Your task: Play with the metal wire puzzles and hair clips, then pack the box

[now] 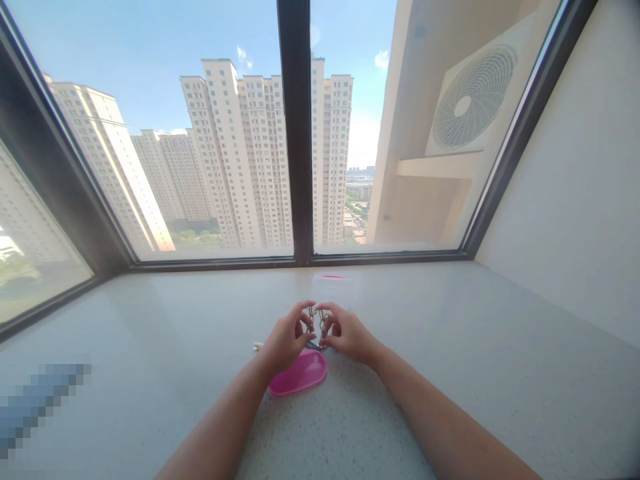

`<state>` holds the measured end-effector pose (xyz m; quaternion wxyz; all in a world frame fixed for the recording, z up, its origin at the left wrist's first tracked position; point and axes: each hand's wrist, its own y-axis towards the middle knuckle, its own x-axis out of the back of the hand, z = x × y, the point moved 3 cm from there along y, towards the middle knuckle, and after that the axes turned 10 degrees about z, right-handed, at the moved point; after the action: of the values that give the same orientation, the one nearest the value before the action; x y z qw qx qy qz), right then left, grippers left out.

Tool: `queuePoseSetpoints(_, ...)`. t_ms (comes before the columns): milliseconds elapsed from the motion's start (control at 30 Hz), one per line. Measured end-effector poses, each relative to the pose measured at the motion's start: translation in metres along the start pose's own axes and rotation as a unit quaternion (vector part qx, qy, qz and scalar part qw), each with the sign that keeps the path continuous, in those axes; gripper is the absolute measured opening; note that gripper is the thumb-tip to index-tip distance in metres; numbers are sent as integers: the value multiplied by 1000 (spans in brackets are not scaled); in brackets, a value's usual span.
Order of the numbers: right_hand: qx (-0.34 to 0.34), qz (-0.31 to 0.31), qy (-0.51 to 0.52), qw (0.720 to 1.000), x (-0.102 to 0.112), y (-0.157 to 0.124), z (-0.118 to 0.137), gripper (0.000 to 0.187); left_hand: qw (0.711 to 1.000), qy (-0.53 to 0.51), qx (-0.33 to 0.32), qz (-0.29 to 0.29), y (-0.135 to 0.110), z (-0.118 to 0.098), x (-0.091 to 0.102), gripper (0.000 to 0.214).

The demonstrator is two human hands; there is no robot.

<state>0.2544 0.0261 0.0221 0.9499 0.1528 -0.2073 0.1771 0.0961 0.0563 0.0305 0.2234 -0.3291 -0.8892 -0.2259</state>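
Note:
My left hand [287, 339] pinches a small looped metal wire piece [311, 320] upright between thumb and fingers. A similar looped wire piece [324, 324] is gripped by my right hand [350, 335], just to the right of the first. Whether the two pieces are linked is too small to tell. Below my hands lies a shallow pink oval tray [304, 375], partly covered by my left hand and wrist. A dark slim object [313, 346] shows behind the tray's upper edge, mostly hidden. Beside my left wrist rests a small whitish item [258, 346].
The pale speckled sill [500, 373] runs up to a dark-framed window [301, 200]. A white wall [575, 200] bounds it on the right. At the left edge lies a blurred blue object [35, 407]. Something clear with a pink edge [332, 277] is near the window.

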Motion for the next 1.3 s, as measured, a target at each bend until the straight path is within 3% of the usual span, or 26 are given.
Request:
queuePoseSetpoints(400,7,-11,12,1000,0,0,1,59,1000,-2,15,1,-1,-2,1,61)
queuePoseSetpoints(800,49,-73,-16,996,7,0,5,61,1000,-18,12,-19,-1,-8,4,56)
queuePoseSetpoints(1100,47,-71,14,996,8,-2,6,61,999,17,9,-28,-1,-12,7,55)
queuePoseSetpoints(1300,47,-36,61,996,5,1,2,61,999,20,-8,-28,-2,-16,7,54)
